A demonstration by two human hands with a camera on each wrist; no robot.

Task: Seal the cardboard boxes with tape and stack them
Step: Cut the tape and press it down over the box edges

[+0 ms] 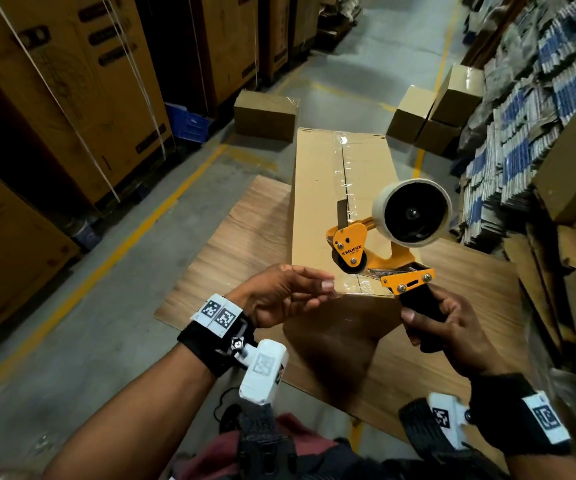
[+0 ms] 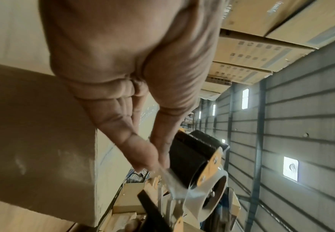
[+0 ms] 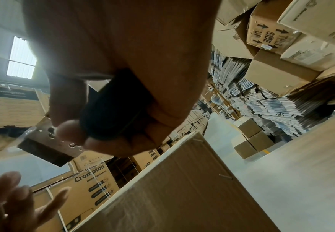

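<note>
My right hand (image 1: 452, 327) is gripping the tape dispenser (image 1: 388, 244) handle while my left hand (image 1: 279, 292) is pinching clear tape (image 2: 172, 180) above the cardboard box's (image 1: 314, 202) near edge.

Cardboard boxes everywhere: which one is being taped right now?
The long box on the wooden board directly before the hands, clear tape along its top seam; the smaller boxes sit farther away on the floor.
</note>
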